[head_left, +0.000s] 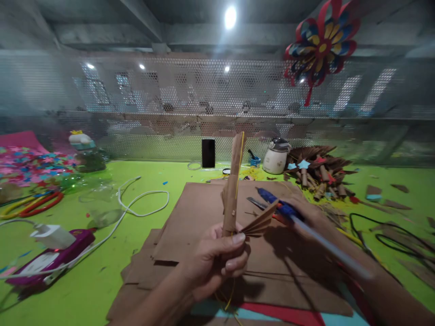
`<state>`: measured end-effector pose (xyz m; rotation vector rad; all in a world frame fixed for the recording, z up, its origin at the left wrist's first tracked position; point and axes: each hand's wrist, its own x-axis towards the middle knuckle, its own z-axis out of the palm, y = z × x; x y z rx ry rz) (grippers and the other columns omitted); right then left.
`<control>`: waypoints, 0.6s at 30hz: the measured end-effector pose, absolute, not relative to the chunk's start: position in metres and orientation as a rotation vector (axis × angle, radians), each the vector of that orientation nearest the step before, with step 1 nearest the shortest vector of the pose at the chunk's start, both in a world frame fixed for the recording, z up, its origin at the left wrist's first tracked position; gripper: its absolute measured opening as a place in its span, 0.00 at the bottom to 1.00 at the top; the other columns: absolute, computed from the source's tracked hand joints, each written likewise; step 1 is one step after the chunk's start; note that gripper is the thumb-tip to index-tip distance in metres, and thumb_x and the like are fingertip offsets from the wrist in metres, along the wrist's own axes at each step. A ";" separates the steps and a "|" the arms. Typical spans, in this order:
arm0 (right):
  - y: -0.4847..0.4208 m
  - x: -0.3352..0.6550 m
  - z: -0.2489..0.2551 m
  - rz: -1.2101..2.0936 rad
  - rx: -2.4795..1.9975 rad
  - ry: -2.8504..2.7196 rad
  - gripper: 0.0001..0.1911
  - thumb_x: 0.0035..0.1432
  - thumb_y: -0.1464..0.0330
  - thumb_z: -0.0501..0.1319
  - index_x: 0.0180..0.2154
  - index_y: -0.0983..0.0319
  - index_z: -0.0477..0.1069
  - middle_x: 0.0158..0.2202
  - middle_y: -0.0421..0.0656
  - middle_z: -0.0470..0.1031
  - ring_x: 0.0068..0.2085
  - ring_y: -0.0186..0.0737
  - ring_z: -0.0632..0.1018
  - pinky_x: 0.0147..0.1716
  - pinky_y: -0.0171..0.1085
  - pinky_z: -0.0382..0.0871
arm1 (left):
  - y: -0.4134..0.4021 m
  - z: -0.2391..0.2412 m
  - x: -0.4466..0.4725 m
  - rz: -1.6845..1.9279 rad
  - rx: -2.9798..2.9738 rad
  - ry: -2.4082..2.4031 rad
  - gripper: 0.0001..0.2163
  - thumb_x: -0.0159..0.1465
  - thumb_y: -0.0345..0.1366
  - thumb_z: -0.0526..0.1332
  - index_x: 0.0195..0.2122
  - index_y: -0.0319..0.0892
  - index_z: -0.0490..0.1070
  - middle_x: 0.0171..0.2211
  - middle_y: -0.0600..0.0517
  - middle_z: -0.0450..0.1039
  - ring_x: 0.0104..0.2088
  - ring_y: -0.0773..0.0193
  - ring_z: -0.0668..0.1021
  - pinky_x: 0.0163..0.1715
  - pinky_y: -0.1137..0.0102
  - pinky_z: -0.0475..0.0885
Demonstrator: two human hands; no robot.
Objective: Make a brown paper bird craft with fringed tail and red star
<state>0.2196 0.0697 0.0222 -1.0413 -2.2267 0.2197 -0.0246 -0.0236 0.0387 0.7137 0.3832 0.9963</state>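
My left hand [217, 256] is closed around the base of a folded brown paper piece [233, 190]. Its tall flat part stands upright, with a yellow string [241, 158] along one edge. From the same base a pleated paper fan [260, 222] spreads to the right. My right hand [312, 222] is wrapped around a blue hot glue gun [282, 206], its nozzle pointing up and left above the fan. A pale glue stick [335, 246] runs out of the gun's rear. Behind the fan shows a dark metal blade [256, 203]; what it belongs to is partly hidden.
Brown paper sheets [190, 213] lie stacked beneath my hands on the green table [136, 244]. Folded paper pieces with stars [319, 172] are heaped at right, beside a white jug [276, 158]. At left are a purple power strip [57, 260], a white cable [125, 208] and paper stars [37, 163].
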 end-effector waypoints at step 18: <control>0.020 0.147 0.056 1.242 -0.961 -1.803 0.14 0.55 0.59 0.59 0.36 0.64 0.70 0.27 0.39 0.69 0.27 0.33 0.69 0.26 0.33 0.65 | -0.010 0.024 -0.017 1.348 0.985 0.841 0.12 0.57 0.38 0.63 0.35 0.40 0.60 0.18 0.61 0.59 0.18 0.75 0.61 0.18 0.79 0.53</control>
